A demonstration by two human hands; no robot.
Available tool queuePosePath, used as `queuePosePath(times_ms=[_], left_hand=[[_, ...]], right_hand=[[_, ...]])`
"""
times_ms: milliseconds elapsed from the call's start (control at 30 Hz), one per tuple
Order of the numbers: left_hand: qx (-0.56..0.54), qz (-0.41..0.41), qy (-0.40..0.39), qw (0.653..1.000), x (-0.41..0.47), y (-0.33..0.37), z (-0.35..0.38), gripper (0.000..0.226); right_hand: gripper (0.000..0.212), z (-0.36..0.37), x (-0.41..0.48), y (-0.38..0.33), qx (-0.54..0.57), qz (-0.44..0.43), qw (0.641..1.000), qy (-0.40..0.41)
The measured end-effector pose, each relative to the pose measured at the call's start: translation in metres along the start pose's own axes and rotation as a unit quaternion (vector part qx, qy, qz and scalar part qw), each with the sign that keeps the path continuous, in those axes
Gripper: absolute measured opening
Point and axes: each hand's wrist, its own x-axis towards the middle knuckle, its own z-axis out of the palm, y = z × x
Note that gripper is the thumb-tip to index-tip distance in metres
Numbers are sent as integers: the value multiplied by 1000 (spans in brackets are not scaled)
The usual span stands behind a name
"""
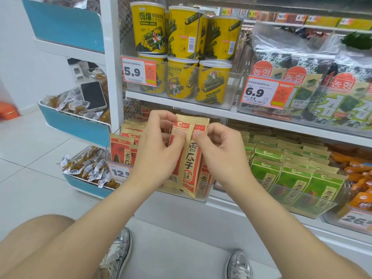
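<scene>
Pinching the upper edge of the red-and-tan seed packet (187, 156), the left hand (159, 150) and right hand (219, 152) hold it upright in the head view, just above the clear bin (203, 195) of matching packets on the lower shelf (251, 210), beside the green packets (291, 176).

A price tag (138, 72) before yellow cans (181, 31) reads 5.9, another tag (265, 94) 6.9; the red packet (191, 158) reads 香瓜子.
</scene>
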Motion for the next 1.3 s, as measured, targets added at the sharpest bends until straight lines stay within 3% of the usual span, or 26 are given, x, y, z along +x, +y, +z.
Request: queuePosePath(times_ms=[167, 333, 567, 733, 867, 1067, 1300], left_hand=[[44, 32, -15, 998, -4, 0, 1, 28], [51, 34, -13, 998, 0, -5, 2, 28], [109, 77, -23, 991, -5, -13, 8, 10], [71, 67, -60, 993, -5, -12, 7, 18], [32, 40, -78, 996, -1, -15, 5, 16], [37, 70, -114, 990, -3, -11, 6, 4], [120, 26, -107, 987, 1, -11, -1, 34]], right_hand=[[35, 1, -4, 2, -56, -51, 997, 19], [29, -1, -6, 7, -64, -84, 994, 21], [39, -3, -10, 4, -96, -72, 993, -13], [44, -1, -13, -3, -210, -204, 956, 32], [35, 0, -14, -3, -236, -265, 934, 32], [35, -11, -10, 3, -189, -165, 966, 63], [28, -9, -2, 0, -22, -23, 988, 148]])
